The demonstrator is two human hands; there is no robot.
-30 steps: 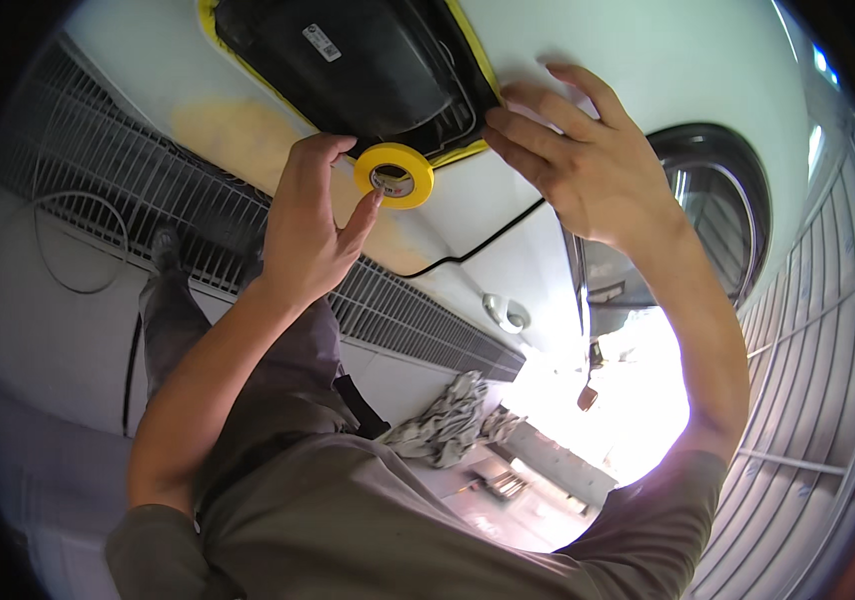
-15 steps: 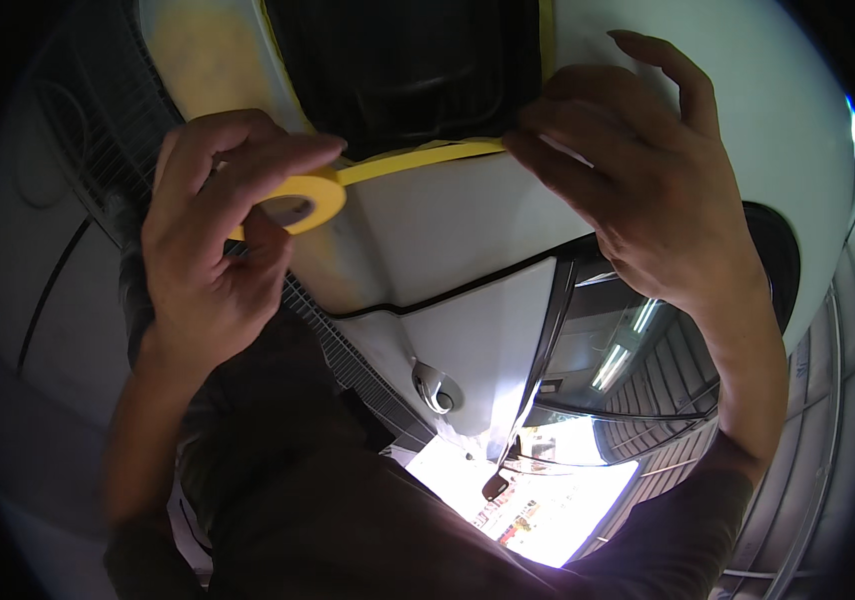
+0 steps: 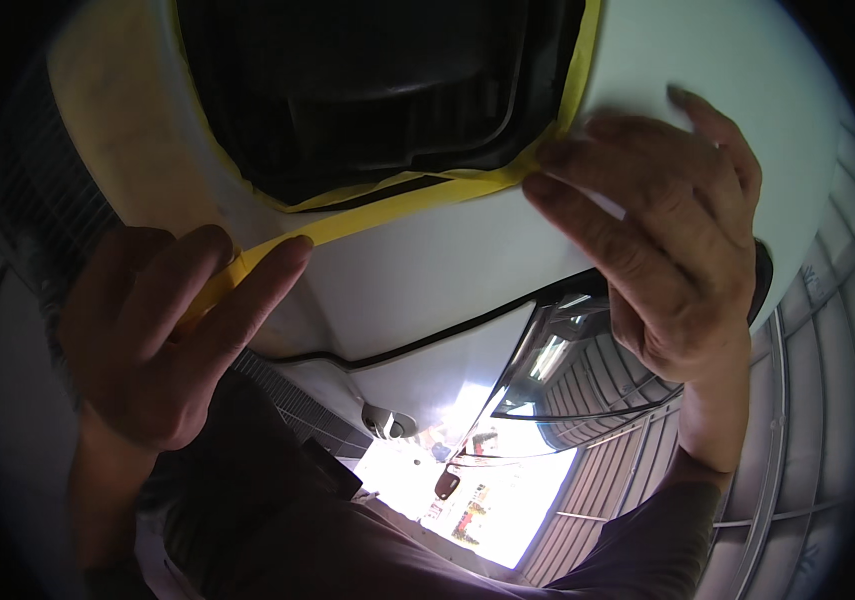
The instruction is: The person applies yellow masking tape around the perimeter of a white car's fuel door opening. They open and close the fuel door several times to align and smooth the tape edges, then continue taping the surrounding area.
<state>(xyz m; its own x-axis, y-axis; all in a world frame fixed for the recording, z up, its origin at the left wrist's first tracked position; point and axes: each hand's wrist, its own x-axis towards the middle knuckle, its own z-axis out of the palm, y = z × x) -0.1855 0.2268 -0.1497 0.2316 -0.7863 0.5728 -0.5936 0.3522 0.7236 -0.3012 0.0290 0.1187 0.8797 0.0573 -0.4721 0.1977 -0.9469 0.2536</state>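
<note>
My left hand [image 3: 153, 330] is closed round a roll of yellow masking tape [image 3: 210, 294], mostly hidden behind the fingers. From the roll a strip of tape [image 3: 378, 214] runs taut, slanting up to my right hand [image 3: 663, 235]. That hand's thumb and fingertips, slightly blurred, grip the strip at the lower right corner of a dark opening or pane [image 3: 358, 100] in a pale car body [image 3: 428, 275]. Yellow tape [image 3: 576, 75] edges the dark area along its sides and bottom. Between the held strip and the bottom edging a narrow dark gap shows.
Below the hands are a car door handle [image 3: 388, 422], a side window [image 3: 588, 360] and a mirror [image 3: 447, 485]. A floor grating [image 3: 293, 405] runs along the car's left. Ribbed wall panels [image 3: 808, 400] stand at the right. A tan patch [image 3: 108, 120] marks the body at upper left.
My left hand has moved down and left with the roll, lengthening the strip. My right hand sits lower, at the dark area's corner. The view has shifted, showing more of the dark area.
</note>
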